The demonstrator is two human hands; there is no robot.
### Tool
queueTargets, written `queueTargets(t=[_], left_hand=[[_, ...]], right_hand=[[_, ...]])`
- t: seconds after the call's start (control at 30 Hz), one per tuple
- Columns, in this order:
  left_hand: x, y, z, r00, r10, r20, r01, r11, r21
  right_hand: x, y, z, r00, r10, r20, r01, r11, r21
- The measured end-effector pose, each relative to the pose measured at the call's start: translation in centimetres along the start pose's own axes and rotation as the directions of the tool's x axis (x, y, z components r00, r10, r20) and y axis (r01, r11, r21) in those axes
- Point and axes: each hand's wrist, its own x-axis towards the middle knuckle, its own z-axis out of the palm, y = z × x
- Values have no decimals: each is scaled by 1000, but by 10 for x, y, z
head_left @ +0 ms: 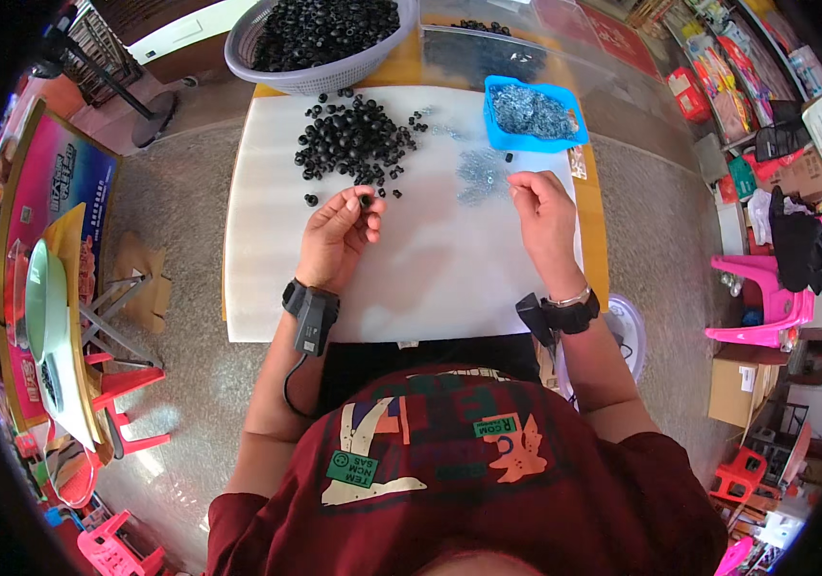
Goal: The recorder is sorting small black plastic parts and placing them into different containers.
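Note:
My left hand (336, 230) is closed in a pinch on a small round black plastic piece (366, 201), its hollow end showing. It hovers just in front of a heap of similar black pieces (344, 139) on the white tabletop (430, 278). My right hand (542, 206) is closed too, thumb and forefinger together at the edge of a spread of tiny shiny silvery parts (481, 178). Whatever those fingertips hold is too small to make out. A lone black piece (509, 157) lies just beyond them.
A blue plastic basket (532, 144) full of silvery parts stands at the table's far right. At the far left edge, a large grey colander (324, 81) is heaped with black pieces. A pink plastic chair (766, 298) is off to the right; a red stool (128, 403) stands left.

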Motion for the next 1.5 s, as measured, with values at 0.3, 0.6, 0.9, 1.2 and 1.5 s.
queueTargets(t=[0.3, 0.6, 0.9, 1.2, 1.5], left_hand=[[0, 1, -3, 1000, -25, 2, 25, 1000, 11], [0, 2, -5, 998, -38, 50, 38, 999, 7], [-1, 2, -4, 998, -43, 48, 41, 998, 39], [-4, 2, 2, 998, -69, 12, 68, 991, 114], [-1, -2, -5, 994, -93, 64, 86, 991, 98]], right_hand=[[-16, 5, 25, 983, -142, 117, 160, 974, -160], [-14, 9, 24, 976, -126, 181, 154, 976, -154], [-19, 7, 23, 983, -56, 175, 72, 994, -82], [-14, -16, 35, 962, -141, 235, 138, 990, 30], [-5, -84, 67, 887, -367, 280, 346, 930, 123]])
